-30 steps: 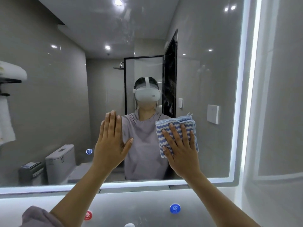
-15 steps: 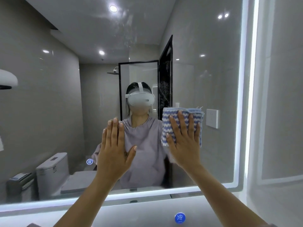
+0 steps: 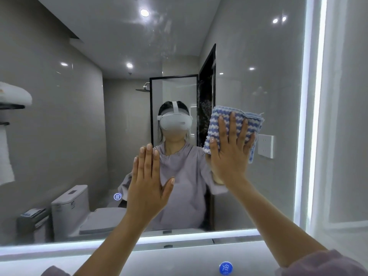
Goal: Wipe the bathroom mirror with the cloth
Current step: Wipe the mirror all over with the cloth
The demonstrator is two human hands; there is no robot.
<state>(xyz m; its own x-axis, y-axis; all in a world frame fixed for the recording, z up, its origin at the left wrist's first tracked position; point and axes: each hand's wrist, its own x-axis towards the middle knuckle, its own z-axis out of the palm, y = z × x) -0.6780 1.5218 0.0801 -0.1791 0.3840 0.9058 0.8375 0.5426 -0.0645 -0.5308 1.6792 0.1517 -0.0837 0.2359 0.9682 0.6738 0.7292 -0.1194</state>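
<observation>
Pressing the folded blue-and-white striped terry cloth flat against the large rectangular wall mirror with its glowing white edge, in the single head view, with the right hand splayed wide over it, fingers spread and palm down on the fabric (no pinch, just flat pressure). Sitting higher and further right on the glass than half a second ago, and higher again than a second ago, when lower and nearer the centre. Reads as an upward, outward stroke under way, with the lower middle of the glass probably covered and the upper part and far left likely still to do. Resting open beside it, the left hand, flat against the glass at a lower level, four fingers pressed together and thumb angled out, bracing rather than wiping, and much where it was before. Likely to leave its own print there, so worth a pass later. Showing faint specks and smears high on the glass near the reflected ceiling lights. Nothing standing between cloth and glass. Below, a round blue button with a white character on the pale panel under the mirror, well clear of the stroke.
</observation>
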